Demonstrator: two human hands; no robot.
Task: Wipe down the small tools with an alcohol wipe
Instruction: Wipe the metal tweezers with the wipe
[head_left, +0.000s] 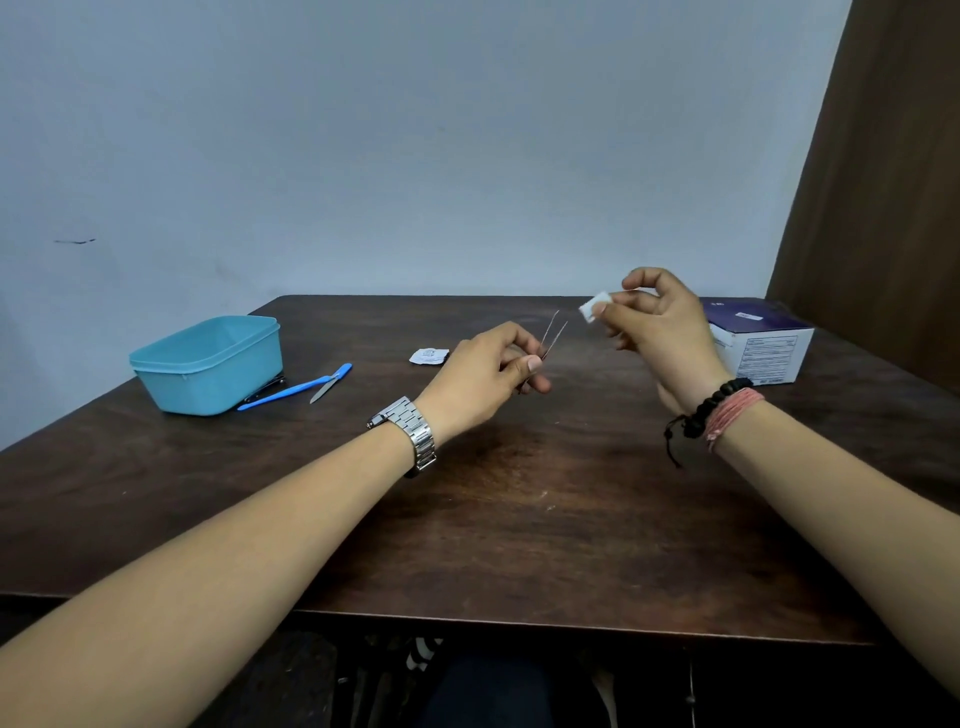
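Observation:
My left hand (488, 374) pinches thin metal tweezers (552, 335) near their base, the two tips pointing up and away over the dark wooden table (519, 509). A short way to the right, my right hand (662, 332) pinches a small folded white alcohol wipe (592, 307) between thumb and fingertips, held apart from the tweezers' tips. A blue-handled tool (291, 392) and a small metal file with a blue grip (330, 383) lie on the table beside the teal box.
A teal plastic box (208, 364) stands at the table's left, with a dark tool partly hidden under its right edge. A torn white wipe wrapper (428, 356) lies mid-table. A purple and white carton (758, 340) sits at the right. A brown curtain hangs behind it.

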